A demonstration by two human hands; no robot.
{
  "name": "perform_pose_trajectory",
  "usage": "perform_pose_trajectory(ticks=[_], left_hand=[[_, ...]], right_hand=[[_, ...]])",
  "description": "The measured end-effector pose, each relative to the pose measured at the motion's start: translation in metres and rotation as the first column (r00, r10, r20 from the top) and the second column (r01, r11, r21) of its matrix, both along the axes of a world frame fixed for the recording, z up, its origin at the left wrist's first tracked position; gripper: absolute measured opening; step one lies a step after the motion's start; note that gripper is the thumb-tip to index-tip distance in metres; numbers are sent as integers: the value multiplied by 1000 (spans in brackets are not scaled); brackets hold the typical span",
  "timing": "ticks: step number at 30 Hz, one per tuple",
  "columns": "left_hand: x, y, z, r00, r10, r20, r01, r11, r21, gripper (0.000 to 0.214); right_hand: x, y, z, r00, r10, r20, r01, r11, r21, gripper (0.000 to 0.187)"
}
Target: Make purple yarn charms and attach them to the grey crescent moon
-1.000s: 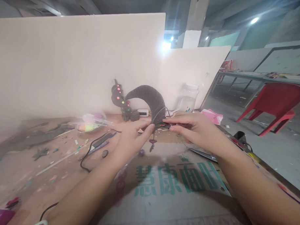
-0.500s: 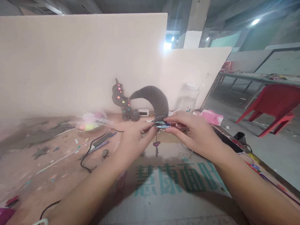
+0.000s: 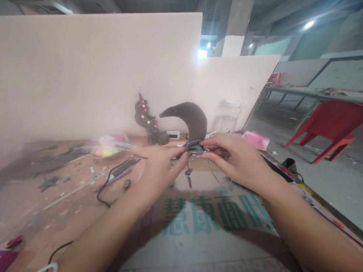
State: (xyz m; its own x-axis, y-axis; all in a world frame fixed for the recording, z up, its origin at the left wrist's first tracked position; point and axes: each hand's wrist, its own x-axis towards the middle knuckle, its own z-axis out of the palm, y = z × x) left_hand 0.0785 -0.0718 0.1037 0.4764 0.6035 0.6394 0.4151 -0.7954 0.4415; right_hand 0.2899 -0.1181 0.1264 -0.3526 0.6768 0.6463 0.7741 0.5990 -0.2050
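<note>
A dark crescent moon (image 3: 191, 116), seemingly wound with yarn, stands upright between my hands, its tip curving left. My left hand (image 3: 160, 164) is closed, thumb and fingertips pinching the left side of its lower end. On the other side my right hand (image 3: 234, 156) pinches the same end between thumb and forefinger. A bluish-grey piece (image 3: 195, 149) shows between the fingertips; its exact shape is unclear. Below the fingers hangs a small purple-and-dark bead pendant (image 3: 188, 173). Behind stands a similar smaller dark crescent ornament (image 3: 142, 113) with colourful dots.
A ball of dark yarn (image 3: 163, 138) and a small white device (image 3: 173, 135) sit near the backboard. Left are a clear dish of coloured foam (image 3: 106, 151), a black cord (image 3: 103, 190) and scraps. A clear jar (image 3: 228, 116) and pink packet (image 3: 256, 140) stand right.
The large crescent has turned slightly and shifted right, its tip now apart in view from the small ornament. Both hands keep their pinch on the lower end. The pendant has swung a little.
</note>
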Motion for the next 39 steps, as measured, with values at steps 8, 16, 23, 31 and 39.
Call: perform_pose_trajectory(ticks=[8, 16, 23, 31, 39], left_hand=[[1, 0, -2, 999, 32, -4, -31, 995, 95, 28], [1, -2, -1, 998, 64, -5, -63, 988, 138, 20], [-1, -4, 3, 1000, 7, 15, -6, 997, -72, 30], [-1, -3, 2, 999, -19, 40, 25, 987, -157, 26], [-2, -4, 3, 997, -16, 76, 29, 983, -179, 24]], right_hand=[[-2, 2, -3, 999, 32, 30, -34, 997, 62, 20], [-4, -2, -2, 998, 6, 57, -10, 997, 71, 21], [-4, 0, -3, 1000, -6, 5, 6, 999, 36, 18], [-6, 1, 2, 989, 34, -146, -43, 998, -56, 13], [-2, -3, 7, 957, 20, -290, -87, 972, -220, 18]])
